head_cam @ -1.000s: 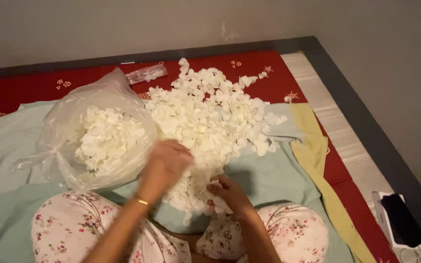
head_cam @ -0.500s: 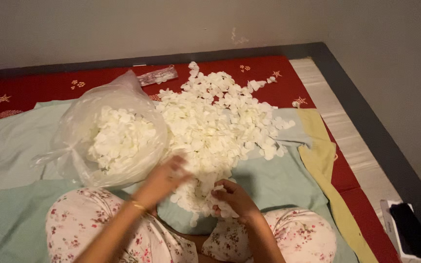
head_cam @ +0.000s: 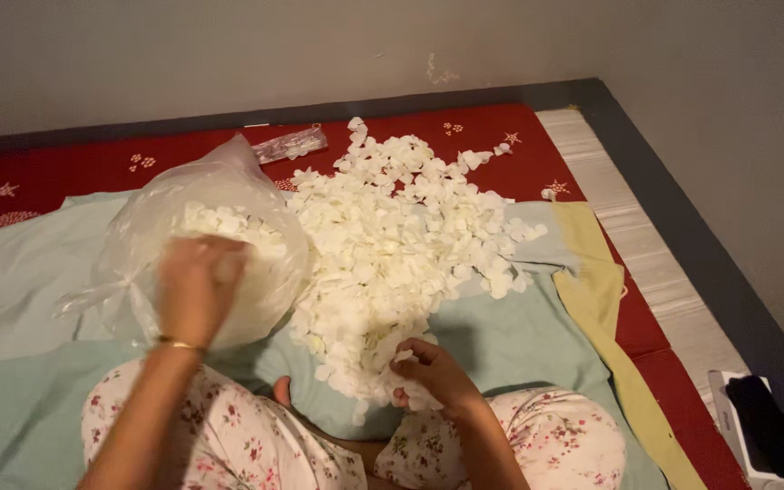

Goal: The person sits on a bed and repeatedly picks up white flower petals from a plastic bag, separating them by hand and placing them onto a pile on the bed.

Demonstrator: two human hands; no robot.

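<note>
A big heap of white petals (head_cam: 401, 227) lies spread on a pale green cloth (head_cam: 519, 336) in front of me. To its left stands a clear plastic bag (head_cam: 269, 272) partly filled with the same petals. My left hand (head_cam: 197, 290) is blurred at the bag's mouth, fingers bunched as if around petals. My right hand (head_cam: 433, 372) rests at the near edge of the heap, fingers curled around a few petals. My knees in floral trousers (head_cam: 229, 436) frame the bottom.
A red mat with star marks (head_cam: 93, 172) lies under the cloth, with a yellow cloth strip (head_cam: 601, 299) at the right. A small clear wrapper (head_cam: 292, 143) sits near the wall. A dark phone (head_cam: 764, 422) lies on a white thing at the lower right.
My left hand has moved from the near edge of the heap leftwards to the bag's mouth. My right hand stays at the heap's near edge.
</note>
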